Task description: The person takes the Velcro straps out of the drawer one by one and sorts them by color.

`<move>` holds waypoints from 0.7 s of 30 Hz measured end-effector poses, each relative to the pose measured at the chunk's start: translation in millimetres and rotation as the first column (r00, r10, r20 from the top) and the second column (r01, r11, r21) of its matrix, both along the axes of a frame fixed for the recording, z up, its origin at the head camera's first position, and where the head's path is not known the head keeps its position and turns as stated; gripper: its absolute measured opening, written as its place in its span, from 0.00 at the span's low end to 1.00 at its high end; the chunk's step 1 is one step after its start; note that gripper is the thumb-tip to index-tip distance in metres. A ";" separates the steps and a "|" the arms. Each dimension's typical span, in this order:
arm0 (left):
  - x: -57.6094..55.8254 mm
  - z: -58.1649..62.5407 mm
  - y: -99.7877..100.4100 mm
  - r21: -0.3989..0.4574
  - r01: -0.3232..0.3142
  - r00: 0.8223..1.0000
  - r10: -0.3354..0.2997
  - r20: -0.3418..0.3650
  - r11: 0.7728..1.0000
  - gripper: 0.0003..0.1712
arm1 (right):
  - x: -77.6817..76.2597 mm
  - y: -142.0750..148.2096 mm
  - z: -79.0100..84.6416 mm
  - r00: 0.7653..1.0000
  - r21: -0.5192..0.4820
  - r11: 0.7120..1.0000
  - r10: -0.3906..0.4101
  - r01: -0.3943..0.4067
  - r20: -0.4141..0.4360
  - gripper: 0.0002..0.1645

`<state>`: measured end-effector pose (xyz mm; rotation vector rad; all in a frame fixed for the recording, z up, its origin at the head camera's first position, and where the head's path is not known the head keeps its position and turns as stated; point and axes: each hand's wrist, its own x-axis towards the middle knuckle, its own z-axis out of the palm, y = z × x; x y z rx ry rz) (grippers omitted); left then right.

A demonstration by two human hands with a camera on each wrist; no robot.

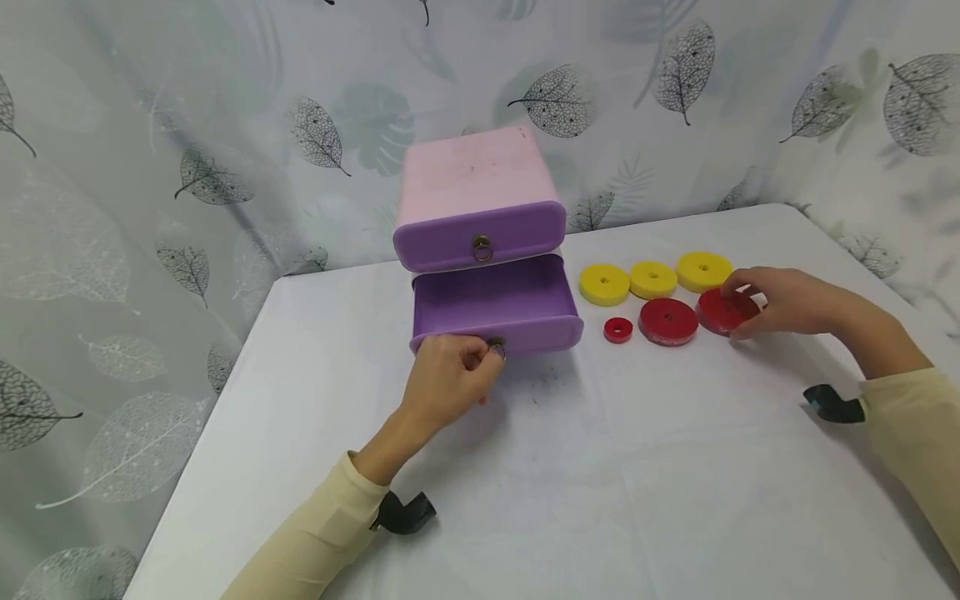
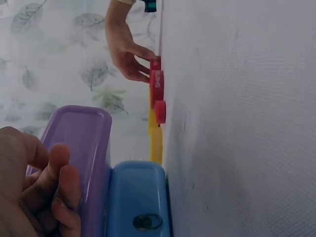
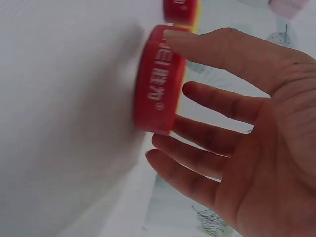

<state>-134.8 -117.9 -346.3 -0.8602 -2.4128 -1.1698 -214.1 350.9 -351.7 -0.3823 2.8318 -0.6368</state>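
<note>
A pink drawer unit (image 1: 472,175) stands at the back with its middle purple drawer (image 1: 487,300) pulled out; the inside that shows is bare. My left hand (image 1: 447,379) pinches the ring pull (image 1: 497,350) at that drawer's front. In the left wrist view, its fingers curl before the purple front. To the right, my right hand (image 1: 791,304) holds a flat red roll (image 1: 723,312) by its edge, thumb on the near side and fingers on the far side. White print shows on the roll's rim in the right wrist view.
Another large red roll (image 1: 667,322) and a small red one (image 1: 618,330) lie beside it. Behind them sit yellow rolls (image 1: 603,284). A closed upper drawer (image 1: 480,237) sits above the pulled-out one; a blue drawer (image 2: 138,192) shows below. Leaf-print cloth (image 1: 315,133) backs the white table (image 1: 660,483).
</note>
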 end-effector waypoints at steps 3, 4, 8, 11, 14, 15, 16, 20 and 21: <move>-5.3 1.0 0.2 0.007 0.005 1.000 -0.005 -0.002 1.000 0.19 | 4.1 -6.8 11.8 0.999 0.007 1.000 -0.008 0.009 -0.033 0.41; -7.5 1.4 0.2 0.007 0.002 1.000 -0.002 -0.003 1.000 0.19 | 6.0 -10.2 16.3 0.999 0.002 1.000 -0.008 0.008 -0.049 0.40; -16.5 4.1 0.5 0.000 -0.021 1.000 0.021 -0.002 1.000 0.19 | 15.3 -32.2 32.9 0.991 -0.025 1.000 0.009 -0.013 -0.137 0.35; -23.0 6.2 0.6 -0.004 -0.044 0.999 0.044 0.003 0.999 0.19 | 24.2 -53.0 42.8 0.977 -0.062 0.997 0.034 -0.048 -0.211 0.32; -29.5 7.3 1.0 -0.006 -0.070 0.998 0.070 0.001 0.998 0.19 | 32.4 -74.2 50.8 0.960 -0.107 0.989 0.065 -0.097 -0.272 0.29; -31.7 7.3 1.3 -0.006 -0.078 0.997 0.078 0.001 0.997 0.19 | 34.6 -81.2 53.3 0.955 -0.118 0.986 0.076 -0.114 -0.288 0.28; -34.0 7.0 1.6 -0.004 -0.088 0.996 0.088 0.002 0.996 0.19 | 36.0 -88.0 55.1 0.950 -0.129 0.982 0.094 -0.138 -0.298 0.26; -43.9 4.2 4.2 0.010 -0.128 0.992 0.128 0.004 0.992 0.18 | 37.4 -114.0 58.2 0.936 -0.147 0.964 0.168 -0.221 -0.309 0.23; -46.6 3.4 5.2 0.013 -0.137 0.991 0.137 0.003 0.990 0.18 | 36.9 -120.2 58.0 0.934 -0.149 0.960 0.185 -0.239 -0.305 0.23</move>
